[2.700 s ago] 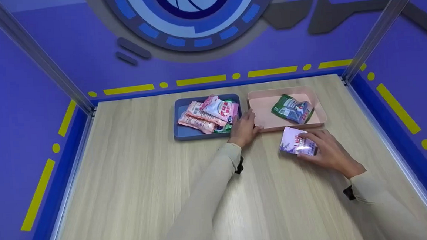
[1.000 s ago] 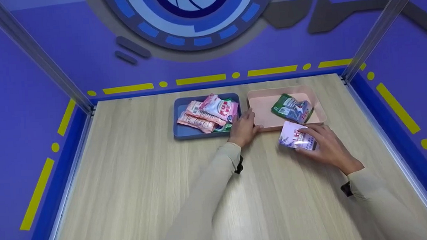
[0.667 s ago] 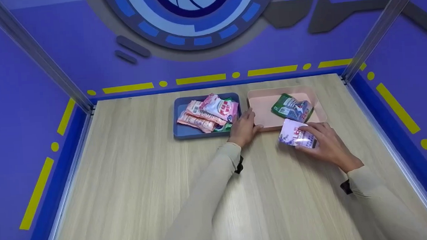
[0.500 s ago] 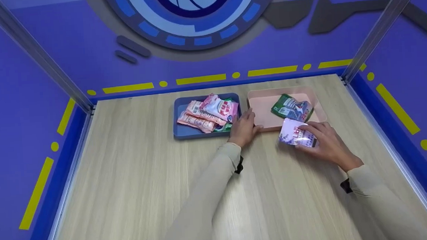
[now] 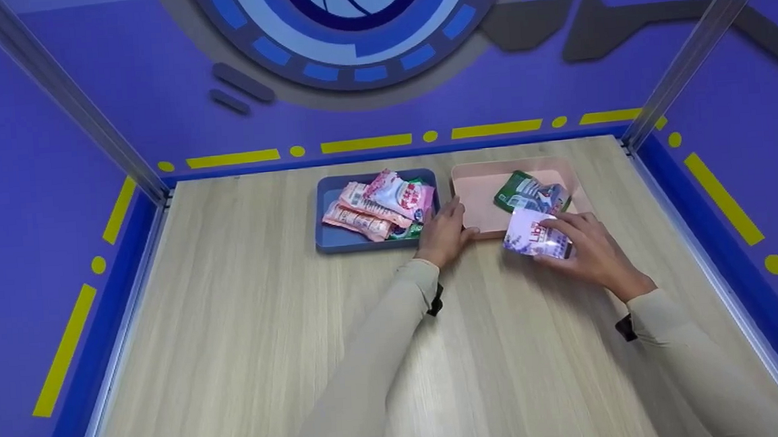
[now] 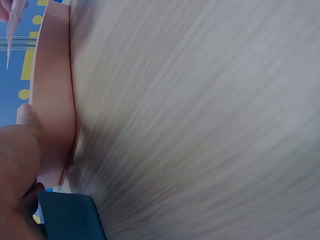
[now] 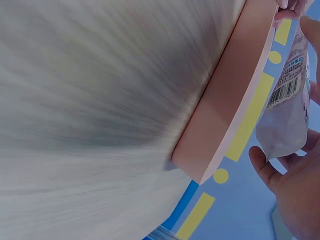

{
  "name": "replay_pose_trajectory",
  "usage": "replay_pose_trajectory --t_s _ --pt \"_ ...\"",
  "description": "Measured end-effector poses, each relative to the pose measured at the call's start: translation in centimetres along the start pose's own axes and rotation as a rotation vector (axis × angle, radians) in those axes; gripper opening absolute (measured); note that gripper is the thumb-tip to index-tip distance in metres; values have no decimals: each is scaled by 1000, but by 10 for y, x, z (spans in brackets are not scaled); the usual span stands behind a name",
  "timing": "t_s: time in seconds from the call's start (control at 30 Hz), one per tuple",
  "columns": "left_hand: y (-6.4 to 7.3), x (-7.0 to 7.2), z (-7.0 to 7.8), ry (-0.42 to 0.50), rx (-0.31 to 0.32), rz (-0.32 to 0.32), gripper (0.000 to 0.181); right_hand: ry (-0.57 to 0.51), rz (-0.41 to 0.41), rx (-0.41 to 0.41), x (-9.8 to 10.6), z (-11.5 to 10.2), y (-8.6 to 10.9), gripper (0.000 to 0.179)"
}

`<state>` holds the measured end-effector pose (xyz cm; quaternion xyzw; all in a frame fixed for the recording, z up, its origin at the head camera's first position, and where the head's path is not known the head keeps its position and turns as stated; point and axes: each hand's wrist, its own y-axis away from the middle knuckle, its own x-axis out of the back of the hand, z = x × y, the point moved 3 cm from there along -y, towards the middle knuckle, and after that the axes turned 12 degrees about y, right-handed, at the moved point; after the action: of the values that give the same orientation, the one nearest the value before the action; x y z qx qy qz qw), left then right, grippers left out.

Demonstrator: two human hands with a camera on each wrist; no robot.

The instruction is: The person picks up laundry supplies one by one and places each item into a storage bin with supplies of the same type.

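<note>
My right hand point(image 5: 590, 250) pinches a lavender pouch point(image 5: 532, 233) printed "Liby", its thumb at the lower edge and fingers on the upper side. The pouch hangs over the front rim of a pink tray point(image 5: 479, 203); its barcoded back shows in the right wrist view. Behind it, a green pouch point(image 5: 516, 192) lies in that tray, partly covered. My left hand point(image 5: 441, 239) grips the pink tray's front left corner, thumb on the rim in the left wrist view and fingers in the gap between the trays.
Left of the pink tray stands a blue tray point(image 5: 331, 239) with several pink packets point(image 5: 368, 209) and a green one underneath. Both trays sit near the back of a wooden table point(image 5: 252, 308). Blue-purple panels point(image 5: 289, 126) enclose it at the back and sides.
My right hand has carried the lavender pouch up and slightly left, from in front of the pink tray to over its front rim. The left hand and both trays have stayed put.
</note>
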<state>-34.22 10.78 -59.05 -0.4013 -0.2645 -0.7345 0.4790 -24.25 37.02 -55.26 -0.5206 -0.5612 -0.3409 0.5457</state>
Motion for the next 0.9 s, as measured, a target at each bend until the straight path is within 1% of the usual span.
replay_pose_trajectory --t_s 0.07,0.3,0.4,0.6,0.73,0.9 --pt "0 0 0 5 3 2 61 4 2 1 1 0 -2 71" --pt "-1 -1 0 -26 -3 14 58 34 19 20 2 0 -9 70" --pt "-1 -1 0 -14 -1 14 59 28 13 15 1 0 -12 70" --pt "-1 -3 -1 -25 -12 29 59 17 18 24 1 0 -17 71" --pt "-2 -3 -2 -22 -9 27 60 17 30 29 0 1 -21 71" --pt "-3 -2 -2 -6 2 19 59 23 21 25 -1 2 -25 73"
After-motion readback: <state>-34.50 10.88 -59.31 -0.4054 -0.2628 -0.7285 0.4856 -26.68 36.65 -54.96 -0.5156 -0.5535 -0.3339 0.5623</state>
